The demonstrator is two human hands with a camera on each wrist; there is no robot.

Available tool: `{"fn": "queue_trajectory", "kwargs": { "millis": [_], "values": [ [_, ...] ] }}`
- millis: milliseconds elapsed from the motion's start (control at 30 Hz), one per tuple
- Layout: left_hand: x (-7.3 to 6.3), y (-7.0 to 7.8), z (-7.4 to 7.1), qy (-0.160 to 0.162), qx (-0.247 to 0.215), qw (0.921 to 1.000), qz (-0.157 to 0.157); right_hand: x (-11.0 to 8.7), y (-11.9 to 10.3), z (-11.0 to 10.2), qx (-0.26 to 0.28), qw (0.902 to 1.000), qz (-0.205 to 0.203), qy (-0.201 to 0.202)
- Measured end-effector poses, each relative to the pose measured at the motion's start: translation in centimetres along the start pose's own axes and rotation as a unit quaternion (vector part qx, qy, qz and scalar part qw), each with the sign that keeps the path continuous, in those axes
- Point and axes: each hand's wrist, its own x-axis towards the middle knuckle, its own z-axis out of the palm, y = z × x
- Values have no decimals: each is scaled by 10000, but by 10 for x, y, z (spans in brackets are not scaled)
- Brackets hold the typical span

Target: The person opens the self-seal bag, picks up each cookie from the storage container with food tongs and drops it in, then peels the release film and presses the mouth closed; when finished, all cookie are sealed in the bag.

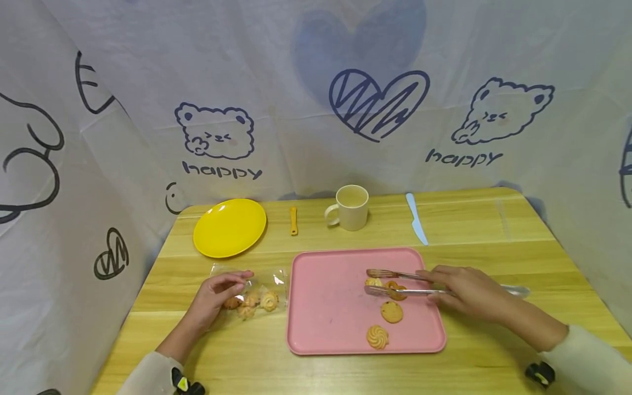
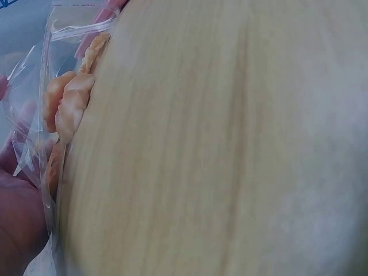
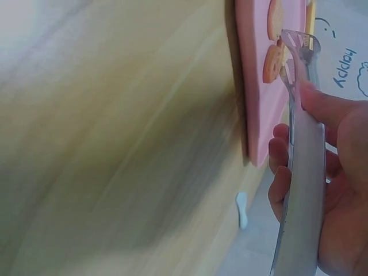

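Observation:
My left hand (image 1: pixel 217 299) is at the left end of a clear plastic bag (image 1: pixel 280 280) with several cookies (image 1: pixel 269 300) inside. Its fingers look loosely bent over the bag, with a gap between fingertips and thumb. In the left wrist view the bag's film (image 2: pixel 29 144) covers part of that hand. My right hand (image 1: pixel 466 291) grips metal tongs (image 3: pixel 305 201). Spread apart, the tong tips lie over a pink tray (image 1: pixel 326 307). A pale cookie (image 1: pixel 373 282) shows between them, and a pretzel-shaped cookie (image 1: pixel 396 297) lies partly under the lower arm.
On the tray, nearer the front, are a round cookie (image 1: pixel 391 311) and a swirled cookie (image 1: pixel 377 336). Along the table's back stand a yellow plate (image 1: pixel 229 227), a small orange handle-like piece (image 1: pixel 293 221), a cream mug (image 1: pixel 353 211) and a pale blue knife (image 1: pixel 417 219). A printed cloth (image 1: pixel 296 153) hangs behind.

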Motion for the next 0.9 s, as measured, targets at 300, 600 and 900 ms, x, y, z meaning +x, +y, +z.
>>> {"fn": "queue_trajectory", "kwargs": {
  "millis": [300, 600, 900],
  "values": [
    [-1, 1, 0, 57, 66, 10000, -27, 26, -14, -2, 18, 9987, -492, 108],
    [0, 1, 1, 25, 36, 10000, 67, 65, -41, 0, 220, 9970, -710, -224],
    [0, 0, 1, 26, 46, 10000, 72, 103, -67, 9, -10, 9944, -1049, -156]
  ]
}}
